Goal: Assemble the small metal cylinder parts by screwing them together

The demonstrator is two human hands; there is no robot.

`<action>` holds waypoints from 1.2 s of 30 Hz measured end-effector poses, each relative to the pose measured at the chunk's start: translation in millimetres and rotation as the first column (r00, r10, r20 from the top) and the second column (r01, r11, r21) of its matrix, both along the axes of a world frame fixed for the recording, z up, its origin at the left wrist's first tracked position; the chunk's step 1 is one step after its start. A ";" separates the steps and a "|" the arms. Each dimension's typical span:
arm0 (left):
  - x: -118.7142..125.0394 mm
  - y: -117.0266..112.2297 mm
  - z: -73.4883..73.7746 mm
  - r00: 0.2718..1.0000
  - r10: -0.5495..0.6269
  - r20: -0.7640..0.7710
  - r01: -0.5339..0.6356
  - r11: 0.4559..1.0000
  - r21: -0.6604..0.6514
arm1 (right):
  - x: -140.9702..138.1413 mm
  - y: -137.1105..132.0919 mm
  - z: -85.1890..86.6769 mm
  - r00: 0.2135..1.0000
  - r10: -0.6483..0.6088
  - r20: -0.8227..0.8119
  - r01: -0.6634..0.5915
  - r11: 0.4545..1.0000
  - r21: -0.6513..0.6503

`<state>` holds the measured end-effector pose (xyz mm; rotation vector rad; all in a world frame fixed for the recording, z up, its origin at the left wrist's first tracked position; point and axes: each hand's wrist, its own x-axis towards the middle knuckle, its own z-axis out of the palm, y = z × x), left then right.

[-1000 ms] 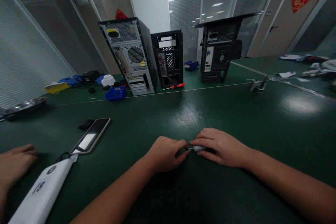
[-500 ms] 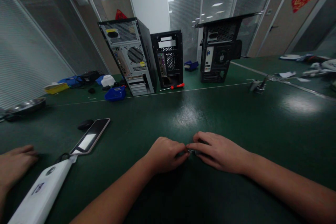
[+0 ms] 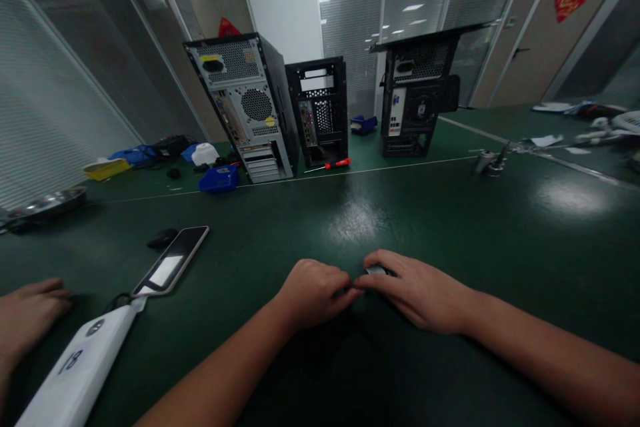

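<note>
My left hand (image 3: 316, 292) rests low over the green table with its thumb and fingers pinched together. What it pinches, if anything, is hidden by the fingertips. Close on its right, my right hand (image 3: 421, 290) curls around a small silvery-grey piece (image 3: 377, 270), which shows between its thumb and index finger. Its kind is too small and too covered to name. The fingertips of both hands meet or nearly meet just above the tabletop.
Three computer cases (image 3: 257, 107) stand at the back, a red screwdriver (image 3: 337, 164) before the middle one. A blue bin (image 3: 219, 178) sits left. Nearer lie a phone (image 3: 173, 260), a black mouse (image 3: 163, 238) and a white power bank (image 3: 75, 367). Another person's hand (image 3: 35, 313) rests far left.
The fingers of my right hand have shifted and curled, so the silvery-grey piece now shows between thumb and index finger. My left hand stays pinched, almost in place.
</note>
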<state>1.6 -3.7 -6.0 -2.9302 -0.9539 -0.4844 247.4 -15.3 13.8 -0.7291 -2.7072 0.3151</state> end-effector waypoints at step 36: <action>1.1 -2.4 6.5 0.999 0.013 -0.042 -0.017 0.997 -0.079 | 24.5 28.0 -7.7 0.876 -0.451 -0.174 0.449 0.892 -0.054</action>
